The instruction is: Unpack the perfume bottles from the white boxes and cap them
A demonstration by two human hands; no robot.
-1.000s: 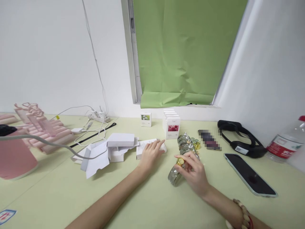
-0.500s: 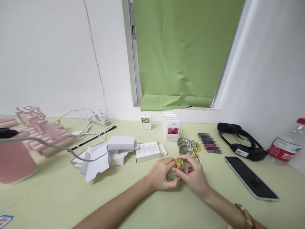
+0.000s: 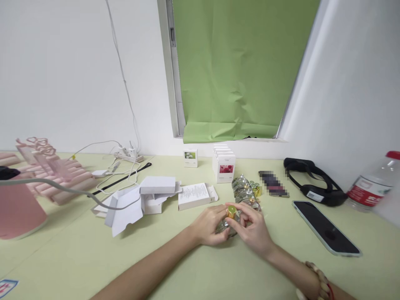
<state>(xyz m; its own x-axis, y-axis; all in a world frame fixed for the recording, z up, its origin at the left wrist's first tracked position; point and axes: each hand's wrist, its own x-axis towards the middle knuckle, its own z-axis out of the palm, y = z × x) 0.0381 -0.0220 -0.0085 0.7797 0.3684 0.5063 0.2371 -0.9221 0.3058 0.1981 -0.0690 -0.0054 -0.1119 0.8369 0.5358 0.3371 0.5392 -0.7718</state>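
Note:
A clear glass bottle (image 3: 222,226) sits low between my hands, partly covered by fingers. My left hand (image 3: 208,226) is closed around its left side. Thumb and index finger of my right hand (image 3: 255,230) pinch a shiny gold cap (image 3: 231,211) at the bottle's top; whether the cap is seated cannot be made out. Just beyond my right fingers stands a row of similar glass bottles (image 3: 243,189). Several loose gold caps (image 3: 256,189) are grouped to the right of that row.
White boxes with a red picture (image 3: 225,168) stand behind the bottles, a small box (image 3: 190,158) to their left. Opened cartons (image 3: 158,185) and a flat box (image 3: 193,196) lie left. A phone (image 3: 326,227), black headset (image 3: 315,183) and water bottle (image 3: 371,183) are right.
The view has shifted slightly. My hands stay together at the bottle, with the gold cap still between my right fingers; slightly more of the cap shows now.

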